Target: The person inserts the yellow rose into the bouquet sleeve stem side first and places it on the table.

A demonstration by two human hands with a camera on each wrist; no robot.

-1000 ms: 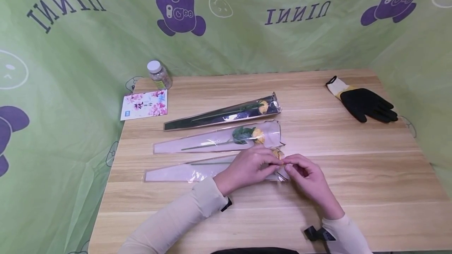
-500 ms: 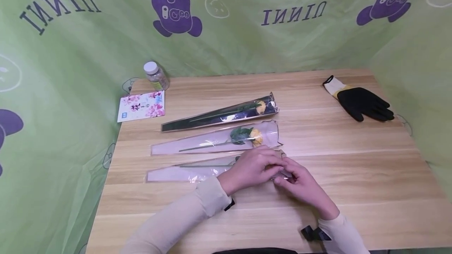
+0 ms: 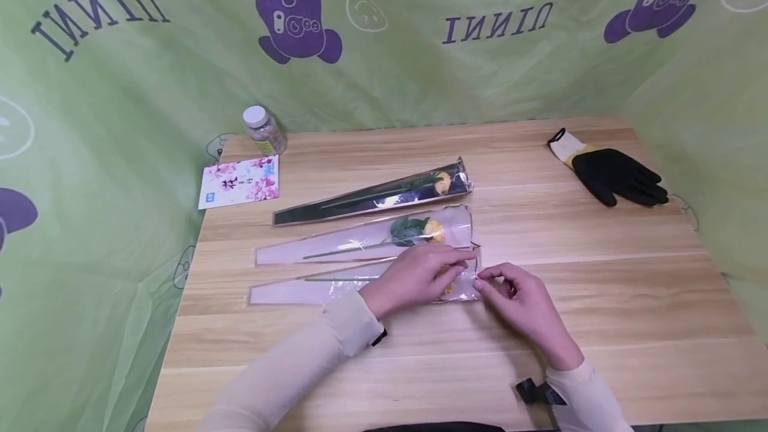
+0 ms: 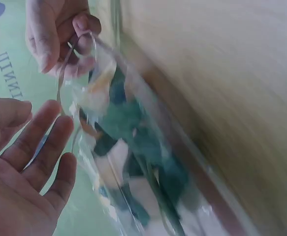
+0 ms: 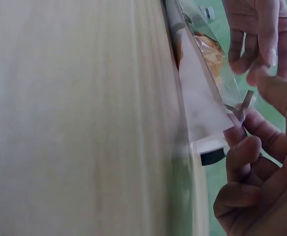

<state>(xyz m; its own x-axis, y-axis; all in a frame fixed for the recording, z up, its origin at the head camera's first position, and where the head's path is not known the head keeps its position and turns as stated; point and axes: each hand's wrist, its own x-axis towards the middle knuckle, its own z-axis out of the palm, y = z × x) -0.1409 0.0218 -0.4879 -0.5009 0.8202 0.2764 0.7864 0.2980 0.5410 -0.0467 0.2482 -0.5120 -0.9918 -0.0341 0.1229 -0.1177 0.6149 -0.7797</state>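
Note:
The nearest clear-fronted flower sleeve [image 3: 276,295] lies on the table with its wide mouth to the right. Inside it is a yellow artificial rose [image 5: 209,51] with green leaves [image 4: 133,123], partly hidden by my left hand in the head view. My right hand [image 3: 523,299] pinches the sleeve's brown-edged mouth between thumb and curled fingers. Over the flower end, my left hand [image 3: 414,279] reaches across with loosely extended fingers [image 4: 49,142], their tips right at the same edge. Two more sleeved roses lie behind, one white-backed [image 3: 288,252] and one dark-backed [image 3: 312,211].
At the back left stand a white-capped jar [image 3: 264,130] and a card printed with pink blossoms [image 3: 239,182]. A black-coated work glove [image 3: 618,173] lies at the back right of the wooden table [image 3: 630,299]. Green printed fabric [image 3: 384,72] hangs behind.
Both hands were close together at the sleeve's mouth. My left hand has drawn back leftward, my right has shifted slightly right, and the sleeve's mouth now shows between them.

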